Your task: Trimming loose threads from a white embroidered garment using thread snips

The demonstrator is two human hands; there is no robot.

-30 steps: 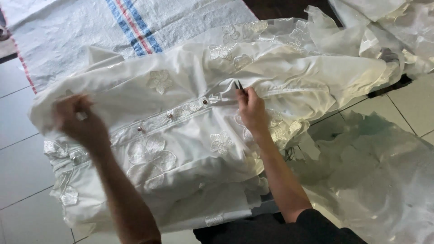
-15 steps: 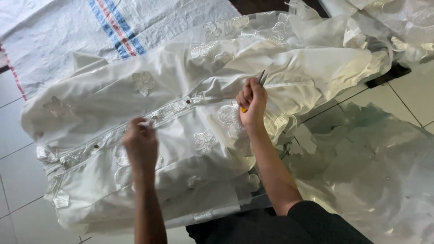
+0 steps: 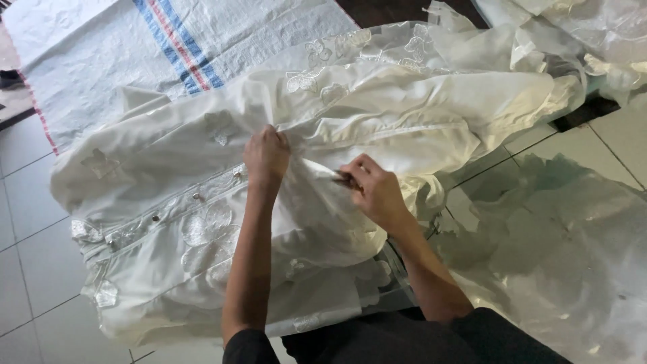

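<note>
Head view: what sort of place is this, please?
Probably a home sewing or garment-finishing spot on the floor: a white embroidered garment lies on a woven sack over the tiled floor, with clear plastic bags beside it.

Garment (image 3: 377, 114): spread across the middle of the tiled floor (image 3: 27, 269), running from near left to far right.
Woven sack (image 3: 135, 61): far left, under the garment's far edge.
Button row (image 3: 195, 197): on the garment, left of the hands.
Left hand (image 3: 266, 154): on the garment's middle, gripping a fold.
Right hand (image 3: 377, 192): just right of the left hand, on the same fold, pinching a small tool (image 3: 344, 178).
Plastic sheets (image 3: 559, 249): near right, on the floor beside the garment.
More plastic wrapping (image 3: 593, 34): far right corner, beyond the garment.
</note>
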